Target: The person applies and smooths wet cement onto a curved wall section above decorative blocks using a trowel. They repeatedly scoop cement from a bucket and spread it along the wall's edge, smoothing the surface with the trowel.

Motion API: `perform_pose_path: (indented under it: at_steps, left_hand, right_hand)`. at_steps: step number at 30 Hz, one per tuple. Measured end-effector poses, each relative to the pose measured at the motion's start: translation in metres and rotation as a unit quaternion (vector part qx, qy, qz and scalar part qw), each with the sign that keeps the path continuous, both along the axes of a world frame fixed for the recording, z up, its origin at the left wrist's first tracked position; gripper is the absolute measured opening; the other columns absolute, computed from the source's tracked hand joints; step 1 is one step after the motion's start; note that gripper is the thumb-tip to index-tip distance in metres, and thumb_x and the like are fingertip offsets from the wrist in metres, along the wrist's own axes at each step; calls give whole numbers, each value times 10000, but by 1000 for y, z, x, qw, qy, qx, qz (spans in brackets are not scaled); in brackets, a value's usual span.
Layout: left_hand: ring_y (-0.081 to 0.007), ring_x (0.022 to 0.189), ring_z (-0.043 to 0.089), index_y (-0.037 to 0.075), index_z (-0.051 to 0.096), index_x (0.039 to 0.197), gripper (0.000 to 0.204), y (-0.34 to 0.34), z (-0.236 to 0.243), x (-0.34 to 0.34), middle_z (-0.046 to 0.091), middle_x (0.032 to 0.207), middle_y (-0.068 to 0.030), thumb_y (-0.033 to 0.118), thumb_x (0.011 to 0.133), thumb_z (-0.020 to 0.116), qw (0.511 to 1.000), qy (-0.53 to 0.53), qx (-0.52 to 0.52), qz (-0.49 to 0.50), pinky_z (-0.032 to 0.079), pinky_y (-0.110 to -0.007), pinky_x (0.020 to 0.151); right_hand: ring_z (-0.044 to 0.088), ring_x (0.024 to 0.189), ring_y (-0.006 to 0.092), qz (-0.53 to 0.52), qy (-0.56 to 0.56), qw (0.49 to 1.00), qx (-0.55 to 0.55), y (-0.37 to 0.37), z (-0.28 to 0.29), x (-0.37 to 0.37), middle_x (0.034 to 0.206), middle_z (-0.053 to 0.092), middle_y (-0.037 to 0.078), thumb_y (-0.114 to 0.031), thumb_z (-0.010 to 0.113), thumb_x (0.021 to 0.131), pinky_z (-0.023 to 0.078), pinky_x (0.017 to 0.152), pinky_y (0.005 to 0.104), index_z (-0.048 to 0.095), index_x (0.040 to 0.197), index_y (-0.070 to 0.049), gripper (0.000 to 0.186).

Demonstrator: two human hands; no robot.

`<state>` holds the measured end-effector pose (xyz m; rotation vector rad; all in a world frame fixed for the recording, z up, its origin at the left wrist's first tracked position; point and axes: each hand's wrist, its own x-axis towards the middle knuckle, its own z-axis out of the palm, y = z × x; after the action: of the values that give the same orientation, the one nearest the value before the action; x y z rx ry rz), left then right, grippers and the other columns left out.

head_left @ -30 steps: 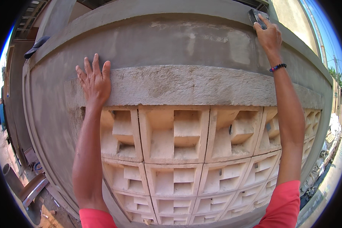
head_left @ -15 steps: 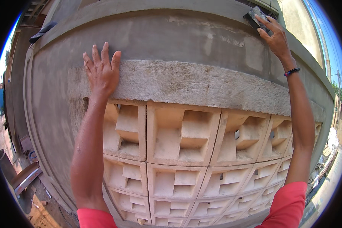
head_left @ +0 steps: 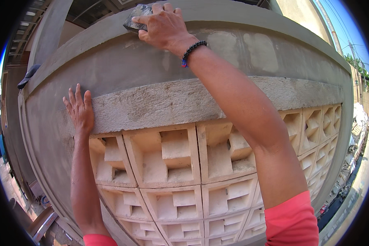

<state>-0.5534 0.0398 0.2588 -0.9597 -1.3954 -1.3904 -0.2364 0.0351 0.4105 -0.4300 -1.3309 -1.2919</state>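
Note:
My right hand [head_left: 167, 30] reaches up to the top edge of a grey plastered wall [head_left: 123, 67], fingers wrapped over a dark, cement-smeared block [head_left: 134, 17]. I cannot make out whether the block is sponge or something harder. It rests against the raised ledge [head_left: 233, 15] along the wall's top. Lower and to the left, my left hand [head_left: 81, 112] lies with fingers spread on the wall, beside the end of a rough, paler concrete band [head_left: 160, 100]. Below that band are rows of cream ventilation blocks [head_left: 163, 158], partly covered by my right arm.
A dark cap [head_left: 28, 76] sits on the wall's left corner. Boards and debris [head_left: 43, 223] lie on the ground at lower left. Along the right side run rubble and pale sacks [head_left: 358, 119]. Behind the ledge stands a pale pillar [head_left: 301, 18].
My right hand has swept the dark block leftward along the top ledge. The view has shifted, so my left hand appears lower and further left, still spread on the wall.

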Motion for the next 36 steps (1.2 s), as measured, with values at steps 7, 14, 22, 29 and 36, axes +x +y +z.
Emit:
perform_pose_path:
  at_steps: [7, 14, 22, 29, 36]
  left_hand:
    - [-394, 1422, 69, 215, 277, 1472, 646, -10, 1, 0, 197, 1542, -120, 603, 959, 210, 999, -9, -22, 21, 100, -515, 1143]
    - [-394, 1423, 70, 220, 246, 1481, 641, -4, -2, 2, 199, 1543, -113, 594, 962, 210, 1000, -12, -2, 19, 94, -519, 1140]
    - [-390, 1425, 59, 214, 250, 1481, 661, 6, 0, -6, 195, 1543, -119, 613, 955, 205, 1000, 14, 12, 5, 84, -519, 1142]
    - [-397, 1421, 70, 214, 260, 1477, 657, -12, -4, -8, 213, 1537, -120, 611, 957, 202, 1000, 8, 0, 19, 91, -519, 1143]
    - [-397, 1422, 69, 214, 264, 1476, 674, 14, 5, 1, 212, 1538, -118, 629, 948, 193, 999, 21, 11, -24, 86, -525, 1141]
  right_hand:
    - [586, 1061, 340, -63, 214, 974, 33, 13, 8, 266, 1153, 611, 147, -395, 605, 827, 462, 915, 443, 602, 1244, -320, 424]
    - [556, 1117, 337, -50, 456, 885, -79, 27, -7, 396, 1182, 621, 168, -480, 565, 776, 437, 946, 462, 594, 1258, -297, 516]
    - [570, 1004, 370, 37, 217, 975, -3, -3, 18, 152, 1093, 576, 225, -279, 627, 777, 467, 889, 455, 657, 1149, -157, 393]
    - [590, 1057, 328, -54, 47, 996, 61, 18, -11, 223, 1133, 621, 154, -376, 620, 821, 457, 919, 422, 601, 1249, -315, 433]
    - [607, 1002, 331, -16, 334, 941, -55, 2, 21, 325, 1094, 623, 182, -335, 616, 810, 482, 887, 413, 619, 1220, -224, 425]
